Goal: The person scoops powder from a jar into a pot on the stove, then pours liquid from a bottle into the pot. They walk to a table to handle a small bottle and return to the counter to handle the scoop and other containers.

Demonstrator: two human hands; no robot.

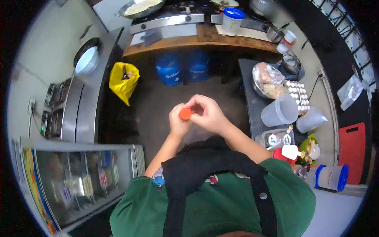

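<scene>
In front of my chest, a round red-orange cap (185,114) faces up between my two hands. My left hand (178,121) is closed around whatever lies under the cap, and that part is hidden by the fingers. My right hand (210,114) pinches the cap's right side, with the thumb at its near edge and the fingers curled over the far edge. Both hands are held above the dark floor (158,102).
A yellow bag (123,81) stands left, by a steel counter (100,75). Blue gas cylinders (169,70) sit under the wooden stove bench (177,43). On the right table are a clear plastic tub (280,110) and egg trays (299,95). A glass-topped freezer (79,181) is nearby left.
</scene>
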